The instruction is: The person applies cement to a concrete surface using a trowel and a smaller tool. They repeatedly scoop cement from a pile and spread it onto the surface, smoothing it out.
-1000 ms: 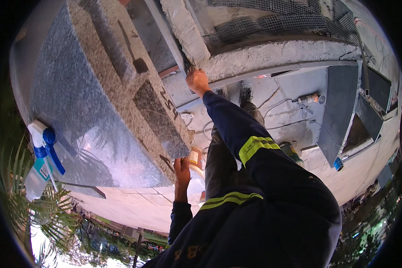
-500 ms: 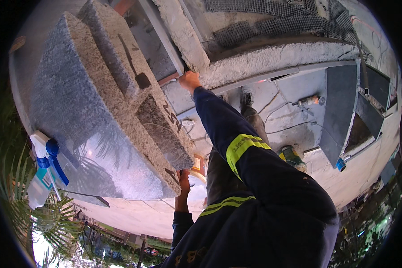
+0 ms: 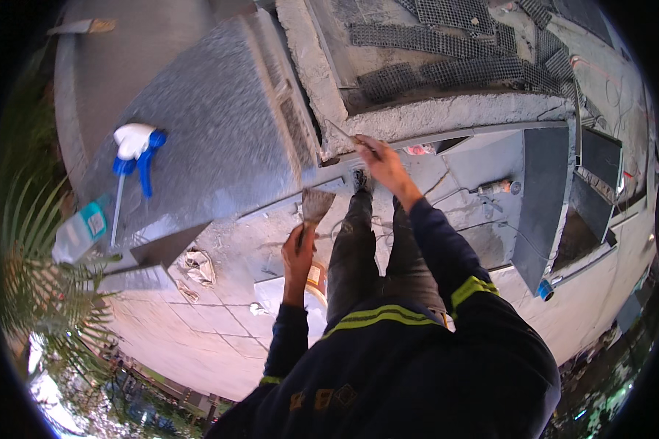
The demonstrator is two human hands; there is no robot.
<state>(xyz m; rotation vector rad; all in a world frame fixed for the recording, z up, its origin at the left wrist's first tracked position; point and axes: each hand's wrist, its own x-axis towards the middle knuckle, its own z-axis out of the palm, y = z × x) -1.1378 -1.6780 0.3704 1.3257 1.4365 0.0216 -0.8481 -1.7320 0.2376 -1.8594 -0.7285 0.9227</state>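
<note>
My left hand (image 3: 298, 257) is closed around the handle of a wide-bladed scraper (image 3: 317, 204), its blade pointing up and away from me. A thin pointed blade, like a small trowel (image 3: 340, 133), sticks out of my right hand (image 3: 385, 170), whose fingers are wrapped round its grip. The tip of this tool is at the corner of a rough concrete ledge (image 3: 388, 117). Left of both hands lies a grey granite slab (image 3: 205, 124), somewhat blurred, with a rough edge along the ledge's side.
A white and blue spray trigger (image 3: 135, 143) with its tube rests on the slab, beside a clear bottle (image 3: 80, 233). At the far left lies a brush (image 3: 88, 27). Black plastic grids (image 3: 432, 44) fill the ledge's inside. An angle grinder (image 3: 499, 187) sits on the floor.
The slab, tilted up before with its grooved underside showing, now lies flatter. My left hand has left its lower corner and my right hand has moved right; both tools now show.
</note>
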